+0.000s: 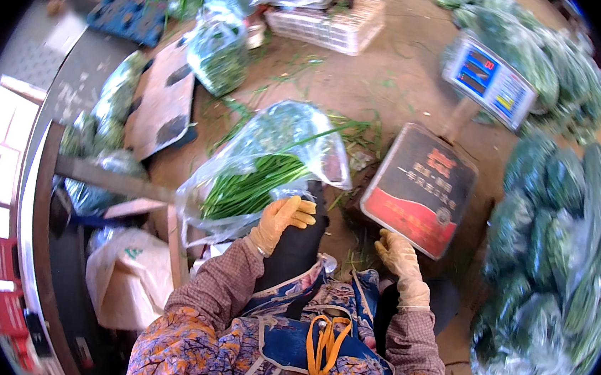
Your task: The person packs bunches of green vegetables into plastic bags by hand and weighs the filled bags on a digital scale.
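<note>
Both hands wear pale yellow gloves. My left hand [284, 222] lies over my dark-clad leg, beside a clear plastic bag [191, 206]. Its fingers point right, loosely bent, with nothing seen in them. Long, thin green leaves like chives [254, 183] lie inside the bag, their tips sticking out toward the upper right. My right hand [400, 259] is by the near left corner of a scale platform [422, 187] with a black and red cover. Its fingers are slightly curled, and no object shows in them. A digital display [490, 79] stands behind the platform.
Bagged green vegetables [551, 259] are stacked at the right, with more bags [555, 60] behind the display. A white plastic crate [329, 26] and a filled bag [218, 48] stand at the back. Cardboard [165, 97] and a pale sack [132, 276] are on the left.
</note>
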`<state>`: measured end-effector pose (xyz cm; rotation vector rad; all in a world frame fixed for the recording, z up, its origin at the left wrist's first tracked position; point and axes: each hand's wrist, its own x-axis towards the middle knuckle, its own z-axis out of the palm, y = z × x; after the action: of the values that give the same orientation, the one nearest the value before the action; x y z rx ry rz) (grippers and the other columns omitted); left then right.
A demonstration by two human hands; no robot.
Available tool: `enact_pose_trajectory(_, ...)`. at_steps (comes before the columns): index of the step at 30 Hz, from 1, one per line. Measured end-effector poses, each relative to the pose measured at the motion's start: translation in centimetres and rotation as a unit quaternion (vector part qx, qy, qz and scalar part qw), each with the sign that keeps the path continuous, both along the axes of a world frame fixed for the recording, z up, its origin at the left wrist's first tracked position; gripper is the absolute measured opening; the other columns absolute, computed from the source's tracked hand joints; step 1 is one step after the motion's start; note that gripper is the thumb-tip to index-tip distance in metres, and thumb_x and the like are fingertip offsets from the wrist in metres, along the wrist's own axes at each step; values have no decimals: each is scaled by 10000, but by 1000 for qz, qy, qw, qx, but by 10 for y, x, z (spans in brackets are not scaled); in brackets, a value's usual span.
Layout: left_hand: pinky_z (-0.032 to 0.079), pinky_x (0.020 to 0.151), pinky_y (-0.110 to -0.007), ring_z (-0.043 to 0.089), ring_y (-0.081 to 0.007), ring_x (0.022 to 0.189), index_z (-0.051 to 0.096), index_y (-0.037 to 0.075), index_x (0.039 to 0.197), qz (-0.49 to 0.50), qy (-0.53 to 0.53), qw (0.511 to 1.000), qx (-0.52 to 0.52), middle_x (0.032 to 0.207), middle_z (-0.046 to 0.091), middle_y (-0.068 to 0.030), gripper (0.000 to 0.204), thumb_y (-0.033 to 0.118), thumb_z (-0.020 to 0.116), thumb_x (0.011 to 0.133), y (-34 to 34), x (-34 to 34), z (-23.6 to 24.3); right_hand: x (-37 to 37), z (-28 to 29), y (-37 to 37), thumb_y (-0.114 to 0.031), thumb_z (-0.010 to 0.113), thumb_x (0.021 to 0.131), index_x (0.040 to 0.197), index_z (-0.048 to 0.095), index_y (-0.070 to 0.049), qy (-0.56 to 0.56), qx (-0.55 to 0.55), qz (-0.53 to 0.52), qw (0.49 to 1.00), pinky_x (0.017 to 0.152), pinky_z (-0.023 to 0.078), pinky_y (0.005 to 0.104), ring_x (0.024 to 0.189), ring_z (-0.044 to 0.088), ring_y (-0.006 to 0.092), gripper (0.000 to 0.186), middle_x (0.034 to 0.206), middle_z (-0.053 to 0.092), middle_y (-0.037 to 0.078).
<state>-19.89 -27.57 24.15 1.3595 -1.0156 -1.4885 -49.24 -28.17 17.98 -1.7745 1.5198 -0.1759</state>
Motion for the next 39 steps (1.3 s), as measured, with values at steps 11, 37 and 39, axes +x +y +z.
enact_pose_trajectory(11, 480, 751, -387, 588, -337, 882, 526, -38, 1053, -6, -499, 802, 328, 1022, 584, -225, 575, 486, 505, 818, 258, 235, -110, 37, -15, -8, -258, 565, 824, 1161, 524, -43, -11, 81, 95, 992, 841, 443, 374, 970, 575, 296, 401, 1031, 612, 155)
enact_pose_trajectory(37, 439, 562, -421, 579, -329, 625, 569, 56, 771, 152, -564, 792, 179, 669, 586, -161, 374, 417, 659, 738, 302, 235, -53, 24, -79, 23, -293, 619, 804, 1153, 543, -13, 12, 215, 36, 976, 870, 435, 298, 1009, 569, 207, 455, 1124, 589, 128)
enact_pose_trajectory(39, 421, 501, -349, 554, -229, 550, 577, 47, 740, 168, -386, 888, 185, 627, 574, -104, 329, 354, 694, 730, 296, 243, -29, 50, -45, 29, -243, 623, 810, 1175, 517, 8, -15, 231, 13, 973, 864, 437, 294, 973, 569, 191, 456, 1117, 589, 118)
